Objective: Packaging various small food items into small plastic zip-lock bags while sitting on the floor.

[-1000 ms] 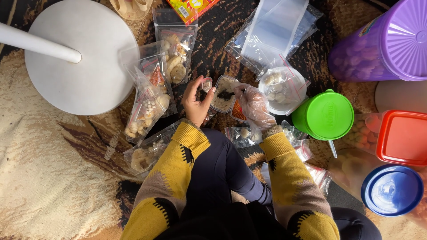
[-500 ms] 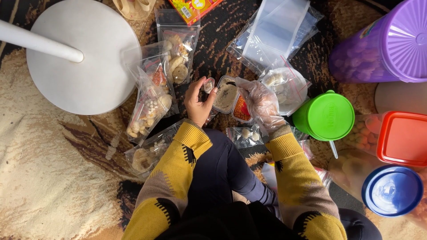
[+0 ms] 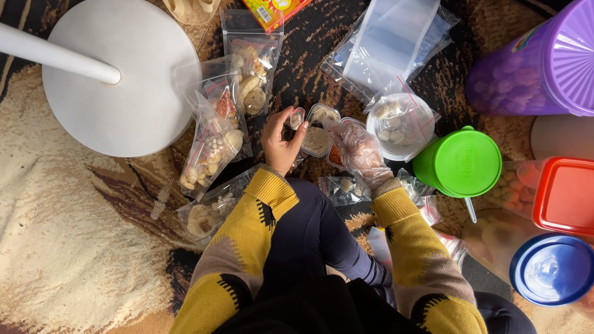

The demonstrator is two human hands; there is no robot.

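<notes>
The left hand (image 3: 279,141) is pinching a tiny clear pouch (image 3: 296,117) between thumb and fingertips, its fingers closed on the pouch and holding it up just left of a small clear tray of beige powder (image 3: 316,140). The right hand (image 3: 357,152), covered by a thin transparent plastic glove, is hovering over the same tray and over a neighbouring little tray of red-orange powder (image 3: 335,154), which it is partly hiding; its fingers are curled downward, but whether they are gripping anything cannot be told. A second beige-filled tray (image 3: 323,114) is sitting just beyond the first.

Both sleeves are yellow knit with dark and grey patches, and dark trousers are showing between them. Near the right wrist a small clear bag with pale pieces (image 3: 342,187) is lying on the dark patterned rug (image 3: 297,62).

To the left of the left hand, several zip bags of crackers and white snacks (image 3: 210,145) are spread out, with another tall filled bag (image 3: 252,68) farther away and one more (image 3: 207,210) nearer the left sleeve. Farther left a round white stand base (image 3: 124,105) with a white pole is resting on the floor.

To the right, a white bowl holding a bag of pale pieces (image 3: 401,124) is lying just beside the gloved hand, with a stack of empty clear bags (image 3: 396,43) beyond it. Farther right are a green-lidded jar (image 3: 465,162), a purple-lidded jar (image 3: 538,68), a red-lidded container (image 3: 566,195) and a blue-lidded jar (image 3: 554,269).
</notes>
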